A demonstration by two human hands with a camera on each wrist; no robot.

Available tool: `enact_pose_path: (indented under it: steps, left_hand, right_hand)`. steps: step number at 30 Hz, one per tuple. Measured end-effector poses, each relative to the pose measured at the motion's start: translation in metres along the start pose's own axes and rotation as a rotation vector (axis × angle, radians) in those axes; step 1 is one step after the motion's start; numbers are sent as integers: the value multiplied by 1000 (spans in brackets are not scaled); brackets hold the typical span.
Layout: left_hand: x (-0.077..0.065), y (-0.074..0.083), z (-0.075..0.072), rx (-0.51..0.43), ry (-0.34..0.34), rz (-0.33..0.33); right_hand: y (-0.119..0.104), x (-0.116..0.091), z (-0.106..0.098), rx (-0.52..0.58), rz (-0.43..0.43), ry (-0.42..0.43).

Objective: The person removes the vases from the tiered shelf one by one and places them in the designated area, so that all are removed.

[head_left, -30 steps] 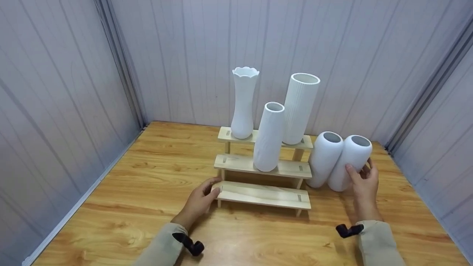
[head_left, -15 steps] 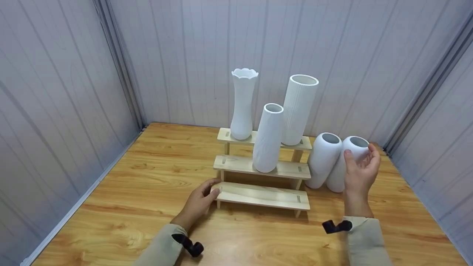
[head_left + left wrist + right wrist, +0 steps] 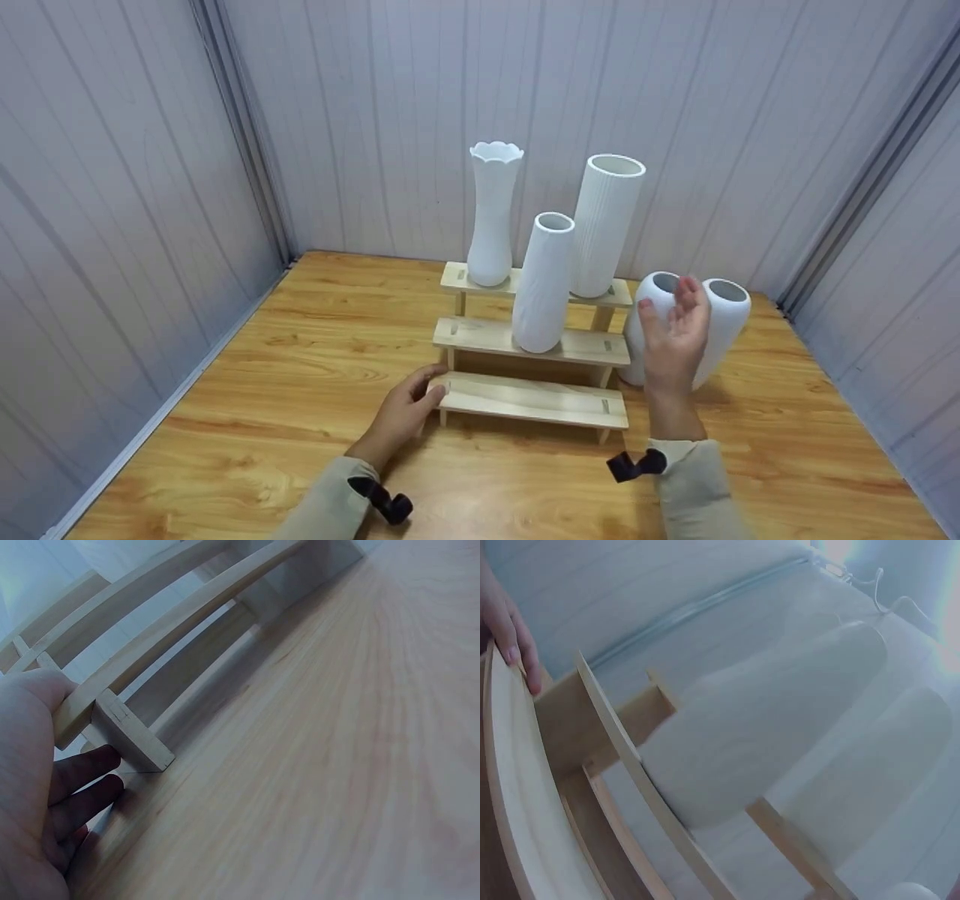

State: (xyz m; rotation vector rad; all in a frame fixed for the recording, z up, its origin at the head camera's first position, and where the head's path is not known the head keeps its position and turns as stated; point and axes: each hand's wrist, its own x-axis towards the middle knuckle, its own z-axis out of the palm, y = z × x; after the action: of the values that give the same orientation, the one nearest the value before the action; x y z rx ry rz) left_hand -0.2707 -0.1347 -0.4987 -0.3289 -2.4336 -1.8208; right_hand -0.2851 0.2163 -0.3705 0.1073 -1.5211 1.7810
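Note:
My left hand grips the left end of the lowest step of a three-step wooden display stand. The left wrist view shows its thumb over the board and its fingers beside the stand's leg. Right of the stand, my right hand is raised with loosely bent fingers and holds nothing. It overlaps two rounded white vases, a left one and a right one, which stand side by side on the table. A tapered white vase stands on the middle step.
On the top step are a scallop-rimmed white vase at the left and a ribbed cylindrical white vase at the right. The wood-grain table is bounded by pale panel walls behind and at both sides.
My right hand has let go of the right rounded vase, risen and moved left in front of the pair. The left hand has kept its hold on the stand.

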Motion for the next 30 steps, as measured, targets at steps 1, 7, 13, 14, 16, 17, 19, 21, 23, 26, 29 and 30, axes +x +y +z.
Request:
enact_pose_path:
  steps: [1,7,13,14,16,17,19,21,23,26,29,30]
  left_hand:
    - [2,-7,0,4,3,0]
    - [3,-15,0,12,4,-5]
    - [2,-16,-1,15,-6,-13]
    - [2,-16,-1,15,-8,-16]
    - [2,-15,-1,17,-9,-12]
    - [2,-15,-1,19,-9,-11]
    - [3,-13,-1,20,-6,-9]
    - [4,-12,-1,24,-4,-5]
    - [4,-12,-1,28,-3,-4]
    - [4,-12,-1,28,-6,4]
    - [4,-12,-1,21,-14,12]
    - [4,-12,-1,22,-16,14]
  right_hand:
    - [2,-2,4,16,3,-17]
    - [11,-16,27,92,78,-135]
    - [15,-29,42,39,175,-271]
    - [16,-31,44,21,190,-298]
    - [18,-33,46,-1,206,-342]
    - [20,-34,47,-12,214,-359]
    - [23,-34,48,-28,233,-381]
    - [27,-35,49,-40,248,-399]
    - [30,-36,50,-44,265,-422]
    - [34,-39,52,-38,283,-463]
    - [38,-42,53,-44,295,-486]
    - [39,-42,53,-49,296,-491]
